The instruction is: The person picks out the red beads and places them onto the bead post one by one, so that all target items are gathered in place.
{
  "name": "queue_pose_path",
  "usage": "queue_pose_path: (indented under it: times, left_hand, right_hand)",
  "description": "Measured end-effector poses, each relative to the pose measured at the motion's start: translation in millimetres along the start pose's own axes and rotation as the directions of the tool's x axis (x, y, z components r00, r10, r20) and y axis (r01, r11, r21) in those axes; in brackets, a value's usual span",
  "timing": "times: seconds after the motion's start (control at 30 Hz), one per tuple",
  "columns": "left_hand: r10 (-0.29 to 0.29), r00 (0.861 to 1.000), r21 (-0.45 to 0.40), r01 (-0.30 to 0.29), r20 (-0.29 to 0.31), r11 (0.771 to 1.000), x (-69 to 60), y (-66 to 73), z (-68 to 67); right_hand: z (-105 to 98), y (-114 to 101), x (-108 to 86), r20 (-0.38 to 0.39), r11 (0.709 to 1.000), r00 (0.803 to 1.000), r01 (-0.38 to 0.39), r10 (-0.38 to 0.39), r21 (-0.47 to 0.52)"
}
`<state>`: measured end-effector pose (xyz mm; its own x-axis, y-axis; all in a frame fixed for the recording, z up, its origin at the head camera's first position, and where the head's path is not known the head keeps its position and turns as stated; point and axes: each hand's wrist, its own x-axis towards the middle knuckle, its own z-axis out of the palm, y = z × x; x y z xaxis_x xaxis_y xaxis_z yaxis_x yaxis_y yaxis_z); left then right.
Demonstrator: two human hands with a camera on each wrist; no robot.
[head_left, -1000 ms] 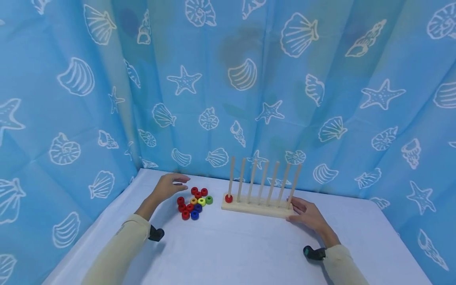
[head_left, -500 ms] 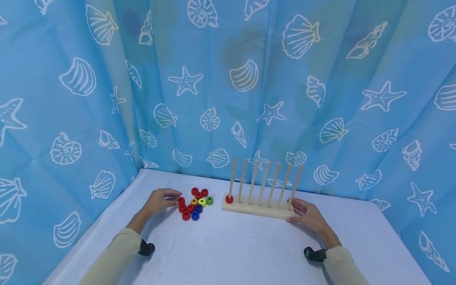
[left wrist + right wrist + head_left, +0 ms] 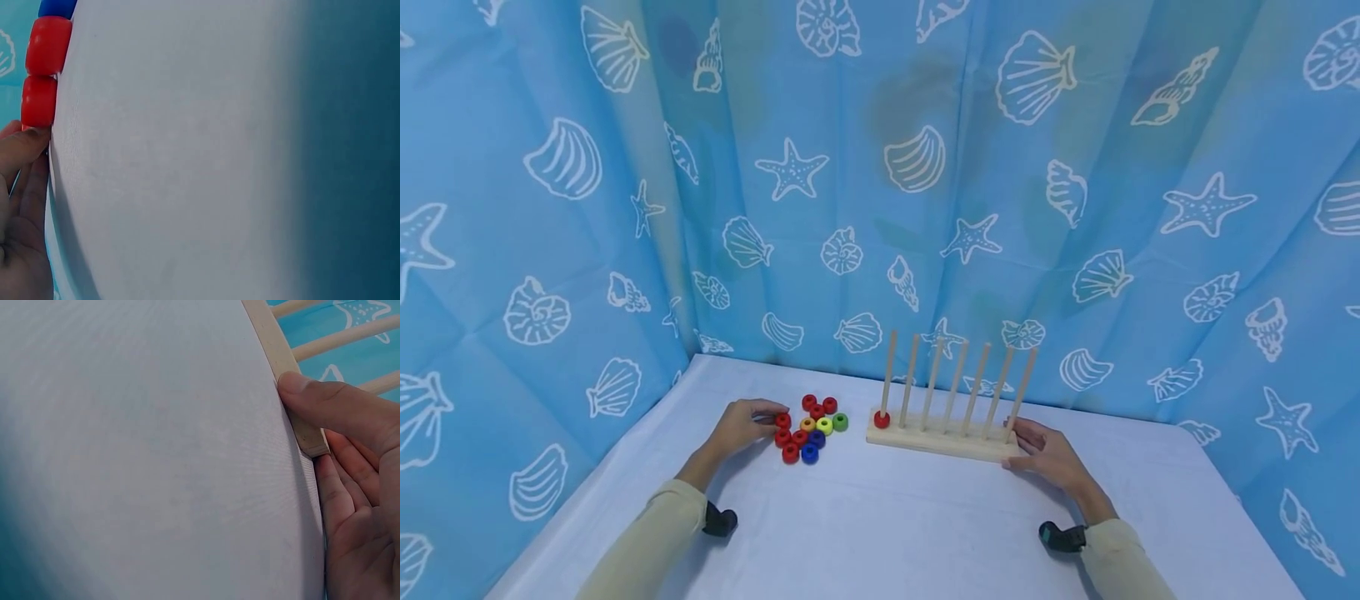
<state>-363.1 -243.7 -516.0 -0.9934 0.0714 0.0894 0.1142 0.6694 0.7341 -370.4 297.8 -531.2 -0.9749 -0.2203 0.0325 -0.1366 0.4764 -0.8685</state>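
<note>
The white, cloth-covered counter (image 3: 880, 525) is cut off below. Left of centre, the left hand (image 3: 742, 427) pinches a glossy, round red bead (image 3: 783, 422), mostly hidden close up; lower right, the right hand (image 3: 1054, 456), fingers partly hidden, grips a pale wooden seven-peg rack (image 3: 936, 443).
</note>
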Motion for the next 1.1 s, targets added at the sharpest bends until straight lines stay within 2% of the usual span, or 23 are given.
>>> queue_pose_path:
  times: [0.3, 0.5, 0.63, 0.77, 0.93, 1.1]
  left_hand:
    - [0.005, 1.0, 0.004, -0.005, -0.027, 1.0, 0.5, 0.8, 0.4]
    - [0.033, 0.999, -0.003, -0.033, -0.025, 0.999, 4.0, 8.9, -7.8]
    - [0.067, 0.997, -0.028, -0.067, -0.03, 0.997, 8.8, 28.0, -18.3]
    - [0.133, 0.991, -0.041, -0.135, -0.032, 0.99, 15.6, 50.8, -27.6]
    - [0.215, 0.976, -0.058, -0.217, -0.025, 0.975, 25.6, 81.0, -33.3]
    - [0.289, 0.957, -0.027, -0.289, -0.026, 0.957, 34.2, 109.2, -35.8]
  right_hand:
    - [0.5, -0.5, 0.2, -0.004, 1.0, 1.0, 0.005, -0.005, -0.012]
    - [0.6, -0.9, -0.2, -0.001, 1.0, 1.0, -0.003, 0.003, -0.008]
    - [0.2, -2.5, -1.2, 0.0, 1.0, 1.0, -0.001, 0.001, 0.002]
    - [0.2, -3.8, -1.7, 0.001, 1.0, 1.0, 0.003, -0.003, 0.019]
    - [-0.6, -2.7, -2.1, 0.001, 1.0, 1.0, 0.001, -0.001, 0.022]
    - [0.2, -2.0, -0.3, -0.002, 1.0, 1.0, -0.013, 0.013, 0.005]
